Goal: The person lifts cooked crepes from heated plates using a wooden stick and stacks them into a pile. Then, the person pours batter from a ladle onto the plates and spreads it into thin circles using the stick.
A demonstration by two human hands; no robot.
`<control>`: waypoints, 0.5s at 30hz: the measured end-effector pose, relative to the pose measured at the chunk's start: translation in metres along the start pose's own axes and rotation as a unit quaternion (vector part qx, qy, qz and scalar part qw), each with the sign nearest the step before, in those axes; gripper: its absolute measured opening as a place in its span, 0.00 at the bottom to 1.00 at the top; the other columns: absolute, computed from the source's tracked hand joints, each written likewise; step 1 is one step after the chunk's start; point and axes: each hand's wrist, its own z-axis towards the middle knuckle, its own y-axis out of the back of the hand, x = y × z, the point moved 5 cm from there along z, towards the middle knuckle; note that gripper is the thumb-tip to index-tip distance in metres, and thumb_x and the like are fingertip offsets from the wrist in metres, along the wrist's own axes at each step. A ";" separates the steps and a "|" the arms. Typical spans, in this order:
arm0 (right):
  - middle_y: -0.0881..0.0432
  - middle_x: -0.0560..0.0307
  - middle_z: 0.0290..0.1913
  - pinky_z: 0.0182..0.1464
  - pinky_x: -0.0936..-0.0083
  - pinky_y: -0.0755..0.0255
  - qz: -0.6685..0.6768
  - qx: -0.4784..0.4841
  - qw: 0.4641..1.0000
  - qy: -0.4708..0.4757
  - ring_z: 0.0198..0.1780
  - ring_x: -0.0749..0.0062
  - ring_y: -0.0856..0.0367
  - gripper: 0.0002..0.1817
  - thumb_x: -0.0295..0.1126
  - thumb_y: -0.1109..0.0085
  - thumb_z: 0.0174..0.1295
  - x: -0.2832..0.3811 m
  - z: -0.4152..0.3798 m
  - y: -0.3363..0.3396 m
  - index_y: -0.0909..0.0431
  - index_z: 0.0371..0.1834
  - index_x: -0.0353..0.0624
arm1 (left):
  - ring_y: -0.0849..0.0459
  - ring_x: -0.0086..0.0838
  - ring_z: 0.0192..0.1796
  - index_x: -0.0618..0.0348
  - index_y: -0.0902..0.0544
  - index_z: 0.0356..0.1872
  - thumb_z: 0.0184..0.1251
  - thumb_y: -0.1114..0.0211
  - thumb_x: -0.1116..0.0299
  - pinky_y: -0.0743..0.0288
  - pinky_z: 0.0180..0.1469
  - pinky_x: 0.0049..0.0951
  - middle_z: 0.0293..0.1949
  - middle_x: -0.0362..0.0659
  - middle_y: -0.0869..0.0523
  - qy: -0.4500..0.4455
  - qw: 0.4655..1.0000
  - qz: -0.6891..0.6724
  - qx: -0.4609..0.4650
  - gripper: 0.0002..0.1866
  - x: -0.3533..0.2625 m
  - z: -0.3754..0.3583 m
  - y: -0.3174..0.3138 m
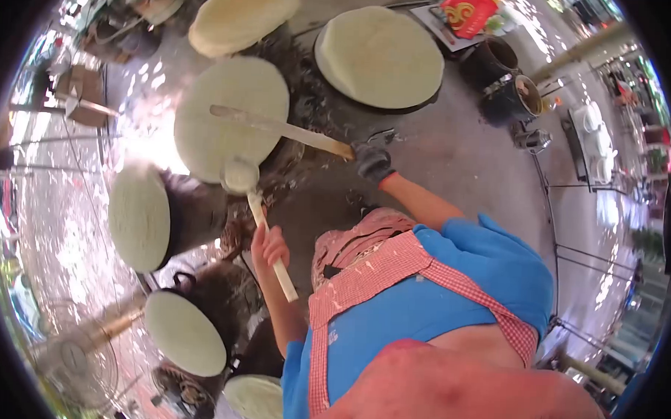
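Note:
My bare left hand [272,246] is closed around the pale handle of a ladle [256,208]. The ladle's round bowl overlaps the near edge of a wide, pale crepe [205,131] on a round griddle. In my right hand [372,163], which wears a dark glove, is the brown end of a long flat wooden spatula [286,130]. Its blade reaches left across the crepe, the tip near the crepe's middle. A second large pale crepe [385,60] covers a dark griddle above my right hand.
Several more pale rounds stand along the left, including one crepe [139,217] and another crepe [187,333]. A thin round sheet [242,18] is at the top. Dark pots [511,99] and a red packet [468,13] sit at the upper right. A fan [75,355] is lower left.

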 end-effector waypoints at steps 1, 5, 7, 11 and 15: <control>0.22 0.49 0.35 0.39 0.62 0.31 -0.001 0.006 1.000 -0.014 0.38 0.51 0.24 0.16 0.34 0.47 0.48 -0.016 0.003 0.010 0.28 0.42 0.45 | 0.40 0.19 0.14 0.56 0.36 0.58 0.68 0.59 0.64 0.42 0.14 0.19 0.17 0.36 0.42 -0.021 0.999 -0.023 -0.029 0.19 0.016 -0.005 0.013; 0.22 0.49 0.34 0.39 0.61 0.32 -0.065 -0.114 0.991 0.035 0.38 0.56 0.23 0.15 0.39 0.46 0.48 -0.041 0.081 0.056 0.28 0.38 0.45 | 0.41 0.18 0.15 0.62 0.36 0.57 0.68 0.59 0.65 0.42 0.15 0.18 0.17 0.36 0.42 -0.051 0.994 -0.067 -0.063 0.19 0.043 0.002 0.049; 0.23 0.47 0.36 0.40 0.63 0.31 -0.129 -0.205 0.969 -0.037 0.40 0.55 0.24 0.18 0.40 0.47 0.48 -0.054 0.110 0.056 0.27 0.40 0.43 | 0.41 0.17 0.15 0.60 0.35 0.56 0.68 0.58 0.66 0.43 0.15 0.17 0.18 0.36 0.41 -0.037 0.995 -0.067 -0.070 0.18 0.048 -0.001 0.057; 0.22 0.47 0.33 0.39 0.63 0.31 -0.147 -0.087 0.978 -0.123 0.36 0.55 0.23 0.15 0.40 0.48 0.48 -0.066 0.140 0.065 0.26 0.36 0.43 | 0.41 0.18 0.15 0.62 0.33 0.54 0.68 0.58 0.66 0.43 0.15 0.18 0.17 0.36 0.41 -0.052 0.991 -0.092 -0.080 0.18 0.049 -0.006 0.055; 0.23 0.46 0.24 0.34 0.59 0.30 -0.047 -0.239 0.970 -0.010 0.29 0.53 0.23 0.11 0.40 0.50 0.47 -0.098 0.148 0.124 0.26 0.22 0.44 | 0.40 0.19 0.14 0.65 0.33 0.54 0.68 0.59 0.65 0.42 0.14 0.18 0.17 0.37 0.40 -0.069 0.990 -0.081 -0.097 0.19 0.029 -0.017 0.038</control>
